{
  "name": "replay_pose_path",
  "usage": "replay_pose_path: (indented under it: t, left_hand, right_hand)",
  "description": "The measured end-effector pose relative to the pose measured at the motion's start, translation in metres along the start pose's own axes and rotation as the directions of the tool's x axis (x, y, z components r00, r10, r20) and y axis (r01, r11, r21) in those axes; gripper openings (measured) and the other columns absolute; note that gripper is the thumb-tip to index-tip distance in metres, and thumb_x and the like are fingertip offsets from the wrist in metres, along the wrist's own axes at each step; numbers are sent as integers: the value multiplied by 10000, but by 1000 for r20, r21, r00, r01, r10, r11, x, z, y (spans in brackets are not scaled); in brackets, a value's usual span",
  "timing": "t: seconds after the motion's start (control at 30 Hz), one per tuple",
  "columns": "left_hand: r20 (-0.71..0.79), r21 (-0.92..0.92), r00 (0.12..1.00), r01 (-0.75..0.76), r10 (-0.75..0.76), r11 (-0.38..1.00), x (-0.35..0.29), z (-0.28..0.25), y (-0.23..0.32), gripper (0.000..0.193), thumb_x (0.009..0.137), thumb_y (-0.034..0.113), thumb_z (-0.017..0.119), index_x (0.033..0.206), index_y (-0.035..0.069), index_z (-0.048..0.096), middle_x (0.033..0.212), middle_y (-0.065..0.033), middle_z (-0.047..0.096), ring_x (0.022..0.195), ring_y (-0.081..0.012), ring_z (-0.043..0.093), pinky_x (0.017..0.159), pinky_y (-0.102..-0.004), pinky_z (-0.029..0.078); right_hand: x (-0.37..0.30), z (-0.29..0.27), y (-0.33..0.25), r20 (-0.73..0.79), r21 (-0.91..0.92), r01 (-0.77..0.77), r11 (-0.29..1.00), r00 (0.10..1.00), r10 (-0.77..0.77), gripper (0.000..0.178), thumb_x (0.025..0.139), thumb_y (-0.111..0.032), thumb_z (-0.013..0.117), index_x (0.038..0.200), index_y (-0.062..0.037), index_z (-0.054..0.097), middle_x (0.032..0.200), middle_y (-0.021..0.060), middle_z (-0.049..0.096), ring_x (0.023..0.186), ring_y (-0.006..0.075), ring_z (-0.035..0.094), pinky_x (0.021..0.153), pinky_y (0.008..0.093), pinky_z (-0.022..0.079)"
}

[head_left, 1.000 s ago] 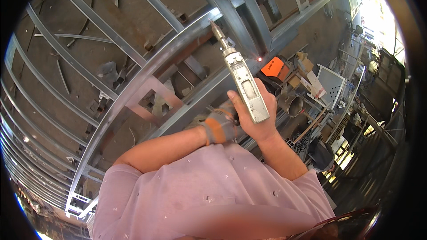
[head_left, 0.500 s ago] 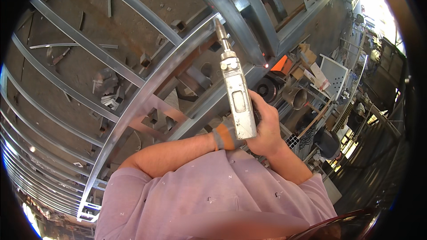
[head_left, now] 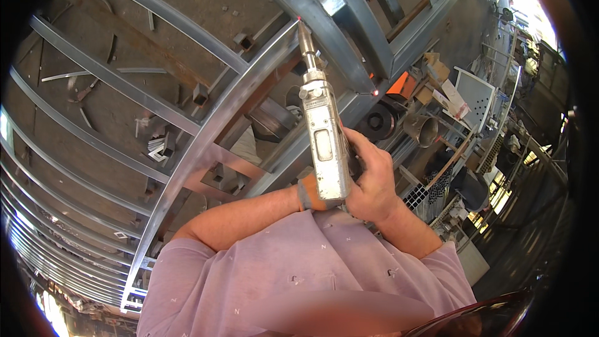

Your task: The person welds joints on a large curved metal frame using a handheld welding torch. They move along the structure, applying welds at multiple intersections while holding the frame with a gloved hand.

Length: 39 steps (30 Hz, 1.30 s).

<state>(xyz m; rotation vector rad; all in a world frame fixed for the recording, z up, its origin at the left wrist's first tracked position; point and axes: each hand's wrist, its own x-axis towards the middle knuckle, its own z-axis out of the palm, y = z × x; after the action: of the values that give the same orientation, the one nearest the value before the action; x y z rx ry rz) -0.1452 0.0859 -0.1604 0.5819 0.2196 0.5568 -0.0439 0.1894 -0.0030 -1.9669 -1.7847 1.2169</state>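
Observation:
My bare right hand [head_left: 374, 181] is wrapped round the rear right side of a scuffed silver handheld laser welding gun [head_left: 324, 134]. The gun's narrow metal nozzle points away from me. Its tip is at the far end of a curved steel tube [head_left: 215, 115], where that meets a thicker straight steel tube [head_left: 299, 0]. A small red light spot shows right at the tip. My left hand [head_left: 309, 193], in an orange and grey glove, is under the rear of the gun; its fingers are hidden behind the body.
Several parallel steel bars [head_left: 118, 68] run left from the curved tube. Offcuts of square tube [head_left: 200, 93] lie on the dirty floor below. To the right are a dark round coil [head_left: 376, 122], an orange object [head_left: 400, 85], cardboard pieces [head_left: 435, 68] and a metal rack [head_left: 474, 97].
The welding gun has shifted slightly left, and its nozzle tip now sits at the red spot by the tube joint. Both hands stay at the gun. The whole view has shifted a little.

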Motion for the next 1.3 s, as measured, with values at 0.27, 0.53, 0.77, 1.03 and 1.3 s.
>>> replay_pose_path:
  t: [0.27, 0.53, 0.77, 1.03, 1.3]
  left_hand:
    - [43, 32, 998, 52, -53, 998, -5, -4, -3, 561, 1029, 181, 759, 1552, 104, 571, 1560, -139, 582, 1449, -277, 551, 1214, -418, 471]
    - [58, 43, 994, 87, -90, 995, -8, -5, -3, 554, 1029, 179, 759, 1547, 104, 578, 1550, -138, 591, 1443, -273, 558, 1212, -416, 472]
    - [66, 50, 992, 103, -106, 993, -7, -5, -1, 548, 1029, 178, 759, 1543, 104, 583, 1542, -136, 600, 1437, -271, 564, 1211, -414, 473]
    - [63, 61, 992, 110, -114, 992, -6, -3, -2, 542, 1029, 176, 759, 1539, 105, 590, 1533, -134, 609, 1431, -267, 570, 1209, -412, 474]
    - [73, 68, 990, 112, -117, 991, -4, 1, -2, 535, 1029, 174, 759, 1534, 105, 597, 1523, -133, 619, 1425, -264, 576, 1208, -410, 475]
  right_hand:
    - [0, 1, -9, -25, -68, 15, 998, 1000, -17, 571, 810, -123, 827, 1336, 29, 662, 1017, 235, 764, 889, 444, 746, 791, 487, 585]
    - [4, 0, -16, -39, -83, 18, 996, 999, -21, 550, 782, -109, 837, 1288, 28, 670, 966, 222, 761, 863, 435, 752, 769, 484, 586]
    - [6, -1, -17, -59, -60, 23, 998, 998, -27, 515, 789, -133, 842, 1259, 8, 685, 932, 201, 764, 834, 420, 758, 748, 474, 591]
    - [7, -3, -19, -58, -50, 13, 999, 998, -16, 500, 806, -150, 841, 1258, 1, 689, 919, 207, 765, 819, 423, 763, 734, 478, 596]
    - [6, -5, -22, -61, -18, -6, 1000, 998, 5, 488, 818, -147, 839, 1257, 6, 692, 929, 216, 767, 823, 429, 768, 735, 478, 602]
